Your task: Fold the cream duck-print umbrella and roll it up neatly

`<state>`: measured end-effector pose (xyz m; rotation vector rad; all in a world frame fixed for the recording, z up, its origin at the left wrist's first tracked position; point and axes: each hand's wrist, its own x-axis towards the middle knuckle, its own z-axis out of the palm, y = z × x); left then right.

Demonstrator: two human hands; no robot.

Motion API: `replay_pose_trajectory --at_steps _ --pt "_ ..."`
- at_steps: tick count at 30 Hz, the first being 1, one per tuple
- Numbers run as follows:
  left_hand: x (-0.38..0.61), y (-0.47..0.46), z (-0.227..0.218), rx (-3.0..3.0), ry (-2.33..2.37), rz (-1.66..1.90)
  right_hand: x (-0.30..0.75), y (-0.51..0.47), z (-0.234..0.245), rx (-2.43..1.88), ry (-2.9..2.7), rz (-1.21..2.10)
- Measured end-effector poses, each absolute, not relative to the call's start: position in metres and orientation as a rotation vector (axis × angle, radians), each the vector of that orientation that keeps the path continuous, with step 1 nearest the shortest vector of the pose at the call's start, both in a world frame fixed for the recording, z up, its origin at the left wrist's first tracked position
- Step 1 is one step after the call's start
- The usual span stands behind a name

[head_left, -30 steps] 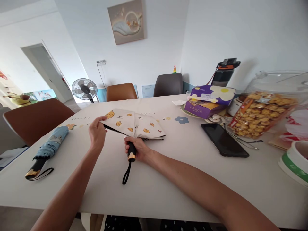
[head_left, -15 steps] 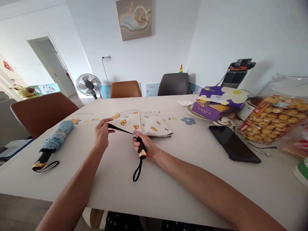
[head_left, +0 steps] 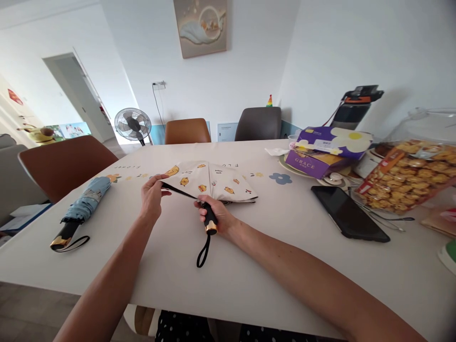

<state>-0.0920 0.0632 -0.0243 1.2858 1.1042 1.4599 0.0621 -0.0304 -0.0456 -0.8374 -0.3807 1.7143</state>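
Note:
A cream umbrella printed with small yellow figures lies partly spread over the middle of the table, its black handle pointing toward me. My right hand is wrapped round that handle, below which a black wrist loop hangs from a gold-coloured end. At the canopy's left edge, my left hand pinches the fabric, with a dark edge or strap stretched from there toward the handle. To the left lies a blue umbrella, folded and gathered, with its own black and gold handle and loop.
On the right lie a black phone, cables, a big clear jar of snacks, a purple tissue box and a dark bottle. Chairs stand beyond the white table. A fan is behind.
The whole view has shifted very slightly. Both hands keep their hold on the cream umbrella, and its canopy looks nearly the same.

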Motion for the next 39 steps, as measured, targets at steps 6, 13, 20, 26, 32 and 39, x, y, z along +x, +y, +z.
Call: replay_pose_trajectory --at_steps 6,13,20,26,32,39 --pt "-0.098 0.068 -0.025 1.383 1.142 1.515 0.062 -0.024 -0.057 -0.749 -0.424 1.705" --pt "-0.125 0.085 -0.033 1.839 1.380 0.719 0.062 -0.026 -0.053 -0.788 -0.413 1.619" --pt "-0.123 0.077 -0.022 1.841 1.451 0.860 0.064 -0.024 -0.058 -0.826 -0.440 1.643" --pt "-0.053 0.051 -0.021 1.878 1.136 0.915 0.064 -0.024 -0.059 -0.872 -0.432 1.666" --pt "0.000 0.071 -0.017 1.921 1.187 0.824 0.060 -0.027 -0.056 -0.915 -0.482 1.688" --pt "0.023 0.101 -0.033 1.502 1.163 0.878 0.063 -0.027 -0.051 -0.902 -0.408 1.718"
